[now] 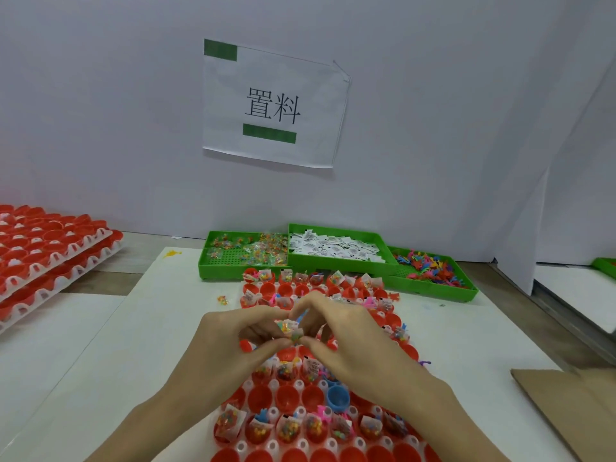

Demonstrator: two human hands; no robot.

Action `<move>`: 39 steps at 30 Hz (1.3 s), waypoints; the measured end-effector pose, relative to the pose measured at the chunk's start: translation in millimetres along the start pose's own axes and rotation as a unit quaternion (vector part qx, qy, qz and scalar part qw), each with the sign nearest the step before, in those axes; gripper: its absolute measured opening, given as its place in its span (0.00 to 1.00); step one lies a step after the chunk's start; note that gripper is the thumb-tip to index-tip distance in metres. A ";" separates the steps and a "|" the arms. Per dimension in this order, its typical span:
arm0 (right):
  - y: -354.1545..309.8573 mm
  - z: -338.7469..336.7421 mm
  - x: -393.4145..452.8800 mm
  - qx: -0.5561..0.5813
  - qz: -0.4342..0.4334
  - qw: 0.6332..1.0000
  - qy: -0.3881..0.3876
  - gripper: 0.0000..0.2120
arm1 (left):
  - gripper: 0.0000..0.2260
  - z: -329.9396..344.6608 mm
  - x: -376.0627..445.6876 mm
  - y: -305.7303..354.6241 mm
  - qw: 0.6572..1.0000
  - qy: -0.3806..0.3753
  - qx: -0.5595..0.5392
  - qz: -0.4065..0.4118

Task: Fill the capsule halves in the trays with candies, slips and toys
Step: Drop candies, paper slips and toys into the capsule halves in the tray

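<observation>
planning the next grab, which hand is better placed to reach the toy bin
Right, probably. The toy bin sits far right, on the right hand side; the left hand would have to cross over.

- Capsule halves [286, 396]: red; one capsule half [337, 398] is blue.
- Supply bins [336, 261]: green.
- Slips [333, 246]: white with black print.
- Toys [426, 265]: mixed pink, blue, orange.
- Wall sign [271, 105]: white, black characters, green bars.
- Cardboard [573, 408]: brown.
</observation>
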State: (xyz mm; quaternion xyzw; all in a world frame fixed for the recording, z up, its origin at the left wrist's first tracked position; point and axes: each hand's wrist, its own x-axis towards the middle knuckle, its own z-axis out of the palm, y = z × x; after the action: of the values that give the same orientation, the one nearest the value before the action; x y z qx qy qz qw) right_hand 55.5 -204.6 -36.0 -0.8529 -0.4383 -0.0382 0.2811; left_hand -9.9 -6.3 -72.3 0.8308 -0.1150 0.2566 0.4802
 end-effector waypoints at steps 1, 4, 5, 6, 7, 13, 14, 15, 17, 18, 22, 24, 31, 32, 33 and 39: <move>0.5 0.2 -0.4 0.002 0.004 1.000 -0.002 0.17 | 0.13 0.3 -0.4 0.2 1.000 0.001 -0.010 -0.009; 2.1 -0.3 -2.1 -0.004 -0.004 1.000 -0.007 0.22 | 0.08 1.7 0.2 -0.3 1.000 0.006 -0.010 -0.005; 2.6 -1.3 -2.4 0.009 -0.007 1.000 -0.012 0.21 | 0.06 2.0 0.5 -0.6 1.000 0.009 -0.008 -0.003; 4.2 -3.5 -2.4 0.031 -0.008 0.999 -0.015 0.20 | 0.06 2.0 0.6 -1.3 1.000 0.012 -0.008 -0.004; 7.9 -7.1 -1.5 0.055 -0.003 0.998 -0.009 0.18 | 0.06 1.8 0.5 -2.3 1.000 0.016 -0.010 -0.008; 109.7 -56.7 30.0 0.005 0.152 0.980 0.126 0.07 | 0.07 -1.0 1.6 -6.4 0.999 0.010 -0.015 -0.032; 134.0 -65.8 35.2 -0.011 0.191 0.972 0.136 0.08 | 0.06 -0.7 1.4 -7.0 0.999 0.008 -0.015 -0.033; 157.8 -73.3 38.8 -0.021 0.229 0.963 0.143 0.08 | 0.06 -0.3 1.2 -7.6 0.999 0.007 -0.013 -0.032; 200.1 -84.0 40.3 -0.040 0.285 0.945 0.155 0.09 | 0.06 0.4 0.5 -8.8 0.999 0.005 -0.008 -0.034; 217.6 -87.3 39.2 -0.057 0.299 0.939 0.159 0.09 | 0.06 0.5 0.2 -9.4 0.999 0.006 -0.007 -0.035; 263.4 -94.6 36.3 -0.136 0.315 0.933 0.105 0.13 | 0.05 -1.3 1.6 -11.0 0.999 0.012 -0.009 -0.040; 273.9 -96.8 38.6 -0.167 0.315 0.933 0.041 0.12 | 0.05 -2.4 2.4 -12.7 0.999 0.018 -0.008 -0.042; 278.7 -92.9 48.1 -0.198 0.309 0.930 0.030 0.08 | 0.06 -3.3 3.6 -16.5 0.999 0.020 0.005 -0.045; 279.6 -89.7 46.8 -0.190 0.310 0.930 0.055 0.08 | 0.06 -3.5 3.6 -16.4 0.999 0.020 0.004 -0.043; 280.3 -86.7 45.1 -0.180 0.313 0.929 0.080 0.07 | 0.06 -4.1 3.7 -16.1 0.999 0.020 0.004 -0.042; 277.5 -87.4 32.7 -0.132 0.327 0.921 0.167 0.05 | 0.05 -3.5 3.7 -11.3 0.999 0.021 -0.002 -0.038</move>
State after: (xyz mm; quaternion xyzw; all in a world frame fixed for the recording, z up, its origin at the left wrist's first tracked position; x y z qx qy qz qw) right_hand 304.8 -352.7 -76.3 -0.9593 -0.0730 -0.1438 0.2317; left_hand -2.9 2.6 -77.2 0.8281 -0.0743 0.2551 0.4937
